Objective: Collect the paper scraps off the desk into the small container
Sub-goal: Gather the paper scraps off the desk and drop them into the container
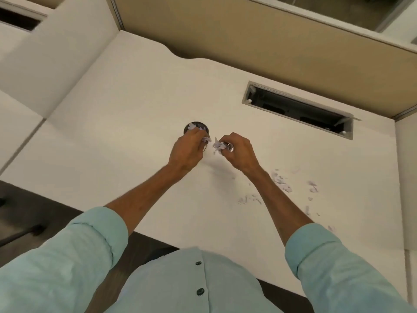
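Roughly midway: the small container (200,123) holds some paper, the left hand (186,151) and right hand (238,152) each pinch a bunch beside it, and loose scraps (282,184) lie scattered on the desk (135,114).

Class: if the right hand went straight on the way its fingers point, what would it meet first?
Likely the left hand, pinching scraps at the small container; depth is unclear from one view.
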`<state>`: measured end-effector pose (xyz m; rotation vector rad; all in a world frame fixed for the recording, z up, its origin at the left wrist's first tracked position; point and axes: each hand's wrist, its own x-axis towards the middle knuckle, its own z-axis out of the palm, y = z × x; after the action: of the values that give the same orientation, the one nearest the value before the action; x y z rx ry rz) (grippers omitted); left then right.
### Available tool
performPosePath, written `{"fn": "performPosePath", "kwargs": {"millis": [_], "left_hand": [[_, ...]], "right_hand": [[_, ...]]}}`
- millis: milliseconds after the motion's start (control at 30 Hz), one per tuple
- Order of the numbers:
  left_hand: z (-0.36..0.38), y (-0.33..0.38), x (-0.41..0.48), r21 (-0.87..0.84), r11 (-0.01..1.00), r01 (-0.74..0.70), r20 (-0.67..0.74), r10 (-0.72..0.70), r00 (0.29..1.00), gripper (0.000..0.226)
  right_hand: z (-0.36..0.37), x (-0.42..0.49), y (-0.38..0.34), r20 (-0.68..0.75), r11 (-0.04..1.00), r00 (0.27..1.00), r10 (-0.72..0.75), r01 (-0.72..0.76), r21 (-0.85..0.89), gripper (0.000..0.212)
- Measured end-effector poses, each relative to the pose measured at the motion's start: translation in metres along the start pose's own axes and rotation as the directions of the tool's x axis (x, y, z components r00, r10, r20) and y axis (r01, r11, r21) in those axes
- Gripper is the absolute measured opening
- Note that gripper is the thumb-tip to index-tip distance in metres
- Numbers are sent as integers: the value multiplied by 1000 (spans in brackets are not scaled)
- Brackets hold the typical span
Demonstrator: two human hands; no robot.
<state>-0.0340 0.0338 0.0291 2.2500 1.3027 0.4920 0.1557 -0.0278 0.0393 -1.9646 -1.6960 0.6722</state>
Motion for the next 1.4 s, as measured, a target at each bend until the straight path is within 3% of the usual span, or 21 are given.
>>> {"fn": "performPosePath", "kwargs": {"millis": [133,333,567,733,867,1100,1267,1400], "left_hand": [[-19,-23,21,2,993,117,-14,-117,993,19],[-25,-36,36,-26,989,143,32,-143,989,31],[-34,-42,30,-56,997,57,57,-54,997,55],[-35,-48,25,-60,998,-3,50,6,999,55],[-32,-54,24,-60,997,-49,62,53,997,53],[-22,-64,26,-26,995,-96,-57,94,994,35],[-20,-70,17,33,996,-80,-154,84,984,25],[-7,-73,-4,152,968,-199,-129,219,967,28]], "right_hand": [[9,41,-32,-15,998,999,-28,28,-56,14],[17,75,-56,85,979,996,-25,41,-198,18],[17,84,-60,174,964,984,34,14,-267,53],[9,86,-61,185,988,981,53,-25,-154,65],[7,84,-58,114,995,992,47,-37,-90,53],[18,77,-46,-157,996,987,29,-16,82,16],[28,61,-36,-266,991,957,-115,129,38,17],[43,42,-24,-127,964,962,-244,226,-138,25]]}}
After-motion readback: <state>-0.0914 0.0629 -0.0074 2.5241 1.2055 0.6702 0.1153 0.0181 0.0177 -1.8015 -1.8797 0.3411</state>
